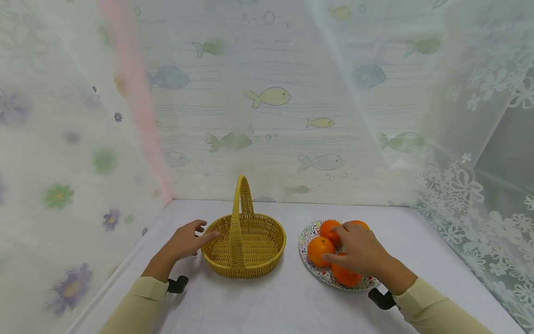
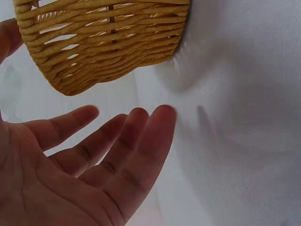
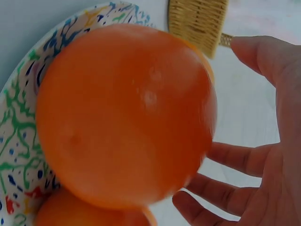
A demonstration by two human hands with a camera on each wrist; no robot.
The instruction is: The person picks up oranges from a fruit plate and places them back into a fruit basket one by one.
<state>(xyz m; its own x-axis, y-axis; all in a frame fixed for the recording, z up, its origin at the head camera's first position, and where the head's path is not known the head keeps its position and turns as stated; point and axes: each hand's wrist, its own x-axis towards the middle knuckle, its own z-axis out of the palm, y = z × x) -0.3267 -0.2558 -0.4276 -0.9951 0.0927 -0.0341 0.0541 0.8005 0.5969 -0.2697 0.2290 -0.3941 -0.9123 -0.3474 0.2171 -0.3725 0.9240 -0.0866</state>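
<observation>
A yellow woven basket (image 1: 267, 260) with a tall arched handle (image 1: 236, 232) stands left of centre. My left hand (image 1: 185, 241) is at its left side, fingers loosely spread and the thumb reaching over the rim. In the left wrist view the fingers of this hand (image 2: 94, 165) stand apart from the basket wall (image 2: 108, 47). My right hand (image 1: 359, 248) hovers over several oranges (image 1: 320, 250) on a patterned plate (image 1: 306, 260). In the right wrist view, the thumb is clear of the big near orange (image 3: 122, 117), while the fingertips reach its far edge.
A white cloth (image 1: 267, 306) covers the table. A fish-printed curtain (image 1: 271, 139) hangs behind it, with a flowered curtain (image 1: 75, 185) on the left and a lace one (image 1: 471, 222) on the right. Dark wrist mounts (image 1: 381, 299) sit below both cuffs.
</observation>
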